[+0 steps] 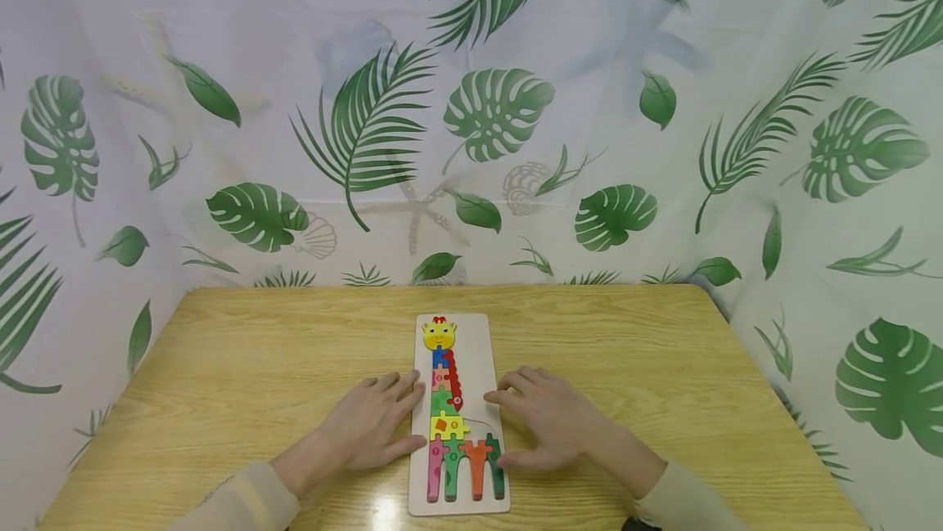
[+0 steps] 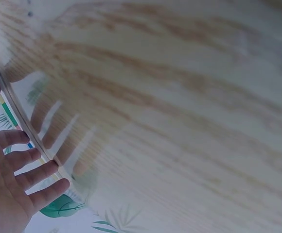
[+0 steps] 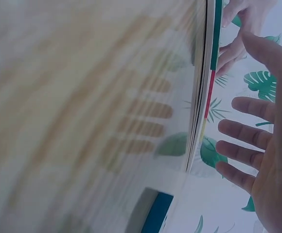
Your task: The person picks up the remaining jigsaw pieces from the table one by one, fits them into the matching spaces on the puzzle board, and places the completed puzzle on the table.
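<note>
A wooden giraffe puzzle board [image 1: 471, 351] lies upright before me on the table, with colored numbered pieces in it. The yellow giraffe head [image 1: 439, 335] is at the top, and a red mane piece [image 1: 453, 384] runs down the neck. Beside the yellow piece [image 1: 446, 426], a curved outline shows bare wood. My left hand [image 1: 376, 420] spreads its fingers at the board's left edge, thumb tip over the rim. My right hand [image 1: 548, 416] reaches the right edge with loose fingers, its thumb by the dark green leg [image 1: 495, 465]. Neither hand holds a piece.
A blue block-like thing [image 3: 158, 213] lies on the table in the right wrist view, past the fingertips. The wooden table [image 1: 295, 335] runs back to a white curtain [image 1: 471, 253] printed with green leaves. Its shiny surface mirrors the hands in both wrist views.
</note>
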The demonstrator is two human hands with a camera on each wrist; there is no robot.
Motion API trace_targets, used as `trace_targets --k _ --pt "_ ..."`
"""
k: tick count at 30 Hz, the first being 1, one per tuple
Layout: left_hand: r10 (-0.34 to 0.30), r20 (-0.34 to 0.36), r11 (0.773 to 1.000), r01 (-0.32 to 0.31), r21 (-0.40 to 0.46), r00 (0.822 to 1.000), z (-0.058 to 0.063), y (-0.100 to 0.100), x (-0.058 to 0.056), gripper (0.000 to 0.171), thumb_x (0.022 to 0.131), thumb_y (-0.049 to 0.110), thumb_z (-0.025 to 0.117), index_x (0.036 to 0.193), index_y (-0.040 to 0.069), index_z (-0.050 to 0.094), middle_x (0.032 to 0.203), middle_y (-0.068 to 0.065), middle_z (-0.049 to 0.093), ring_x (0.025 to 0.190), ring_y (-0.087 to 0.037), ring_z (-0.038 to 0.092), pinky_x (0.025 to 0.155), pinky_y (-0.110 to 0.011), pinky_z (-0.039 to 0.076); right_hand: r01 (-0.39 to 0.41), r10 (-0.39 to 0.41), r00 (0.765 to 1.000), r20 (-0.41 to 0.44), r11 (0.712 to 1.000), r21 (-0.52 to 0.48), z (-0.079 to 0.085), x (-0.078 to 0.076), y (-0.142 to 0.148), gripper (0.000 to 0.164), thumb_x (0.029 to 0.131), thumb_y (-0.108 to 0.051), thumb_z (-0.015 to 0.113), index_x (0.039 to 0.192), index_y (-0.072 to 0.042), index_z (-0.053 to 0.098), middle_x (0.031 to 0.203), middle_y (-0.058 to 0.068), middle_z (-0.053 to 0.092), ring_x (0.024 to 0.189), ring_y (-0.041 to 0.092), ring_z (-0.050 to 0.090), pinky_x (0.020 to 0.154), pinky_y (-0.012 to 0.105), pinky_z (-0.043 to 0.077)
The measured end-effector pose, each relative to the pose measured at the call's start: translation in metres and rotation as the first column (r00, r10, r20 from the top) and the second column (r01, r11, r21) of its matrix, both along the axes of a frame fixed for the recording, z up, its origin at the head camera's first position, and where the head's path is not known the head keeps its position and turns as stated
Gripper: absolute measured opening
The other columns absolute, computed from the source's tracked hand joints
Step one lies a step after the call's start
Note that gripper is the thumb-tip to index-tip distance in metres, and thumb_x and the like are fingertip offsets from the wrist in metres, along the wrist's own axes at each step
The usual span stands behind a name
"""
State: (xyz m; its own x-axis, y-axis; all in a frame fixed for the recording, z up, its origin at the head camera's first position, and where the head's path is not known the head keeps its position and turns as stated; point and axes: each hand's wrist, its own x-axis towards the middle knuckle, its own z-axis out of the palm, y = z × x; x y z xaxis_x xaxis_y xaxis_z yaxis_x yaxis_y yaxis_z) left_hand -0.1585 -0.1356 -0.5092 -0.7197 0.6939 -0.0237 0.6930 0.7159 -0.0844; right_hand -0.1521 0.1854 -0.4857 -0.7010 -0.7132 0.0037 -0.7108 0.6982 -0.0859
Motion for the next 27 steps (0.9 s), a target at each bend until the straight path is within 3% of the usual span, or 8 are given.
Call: trace_targets --k 6,12,27 --pt "0.002 0.016 1.0 -0.002 0.003 1.0 0.0 0.0 -0.001 0.077 0.105 0.068 0.043 0.156 0.011 0.052 0.164 -0.012 0.05 0.143 -0.035 0.058 0.114 -0.048 0.055 0.035 -0.035 0.999 0.011 0.999 -0.033 -0.001 0.004 0.011 0.078 0.087 -0.075 0.066 0.145 -0.023 0.061 0.136 -0.001 0.064 0.126 0.02 0.058 0.11 0.049 0.054" --pt "0.001 0.009 1.0 -0.001 0.0 1.0 0.001 0.0 -0.001 0.077 0.105 0.068 0.043 0.156 0.011 0.052 0.164 -0.012 0.051 0.142 -0.035 0.058 0.113 -0.048 0.055 0.04 -0.041 0.999 -0.028 0.998 -0.051 -0.003 0.007 0.022 0.079 0.087 -0.077 0.064 0.145 -0.022 0.061 0.136 0.0 0.063 0.126 0.021 0.059 0.11 0.05 0.054" --pt "0.0 0.02 1.0 0.0 -0.001 1.0 0.003 0.0 -0.001 0.077 0.105 0.067 0.044 0.156 0.011 0.052 0.164 -0.012 0.05 0.142 -0.034 0.058 0.114 -0.048 0.054 0.083 -0.095 0.989 -0.115 0.991 -0.102 -0.003 0.01 0.049 0.08 0.082 -0.072 0.074 0.142 -0.021 0.064 0.132 -0.001 0.065 0.12 0.019 0.061 0.101 0.047 0.057"
